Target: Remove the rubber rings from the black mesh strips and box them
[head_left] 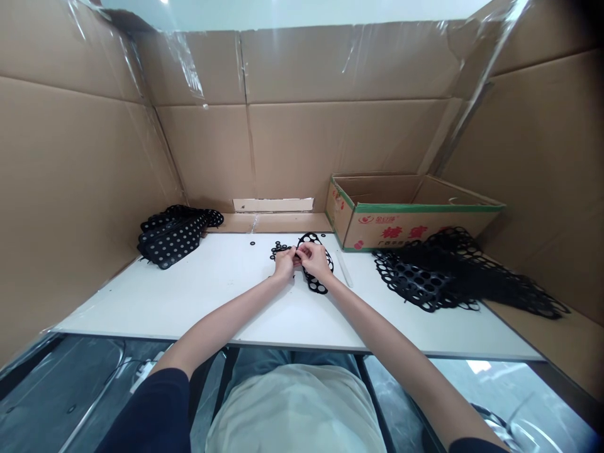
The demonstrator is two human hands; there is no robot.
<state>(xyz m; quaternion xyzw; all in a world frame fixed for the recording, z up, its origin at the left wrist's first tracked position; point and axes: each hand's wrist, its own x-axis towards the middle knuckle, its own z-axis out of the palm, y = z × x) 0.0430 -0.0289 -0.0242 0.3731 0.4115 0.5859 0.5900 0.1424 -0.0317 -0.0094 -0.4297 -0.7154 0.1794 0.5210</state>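
- Risk: the loose black rubber rings (280,250) lie just beside the left grip (284,264) on the white tabletop (189,302). A slipped pinch or a knock from the wrist could scatter them, possibly over the front edge.
- Risk: the webs between the holes of the punched black rubber strip (315,286) look thin, so a hard pull could tear them.
- Position: the strip curves beneath and ahead of both grips, passing under the right grip (315,259).
- Grip state: both pinched, fingertips meeting over the strip. What they clamp is too small to tell.
- Nearby: heaped punched sheets (425,277) lie right, a folded stack (174,236) left, and a cardboard box (377,217) behind.
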